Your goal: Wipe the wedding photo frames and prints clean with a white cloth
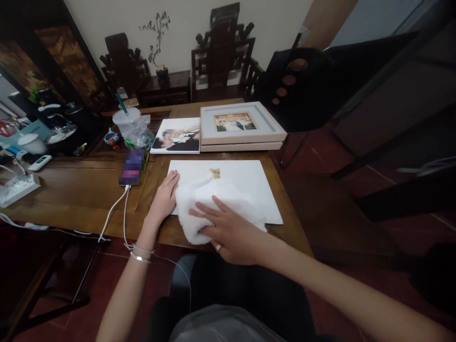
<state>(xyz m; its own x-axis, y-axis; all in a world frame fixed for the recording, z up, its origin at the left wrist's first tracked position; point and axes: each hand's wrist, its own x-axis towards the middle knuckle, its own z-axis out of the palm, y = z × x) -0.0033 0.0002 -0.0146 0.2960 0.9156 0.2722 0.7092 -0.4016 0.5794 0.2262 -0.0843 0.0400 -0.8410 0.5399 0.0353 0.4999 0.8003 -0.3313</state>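
Observation:
A white board (245, 183) lies flat on the wooden table (78, 194), with a small gold mark near its far edge. A white cloth (210, 202) is bunched on the board's near left part. My right hand (228, 230) lies flat on the cloth with fingers stretched out, a ring on one finger. My left hand (164, 199) rests palm down at the board's left edge, fingers together and flat, touching the board. Bracelets circle my left wrist.
Two stacked picture frames (242, 128) and a photo print (178, 135) lie beyond the board. A phone (132, 167) with a white cable, a lidded cup (125, 118) in a plastic bag, a power strip (17, 187) and a remote (40, 162) sit left. A black chair (313, 90) stands right.

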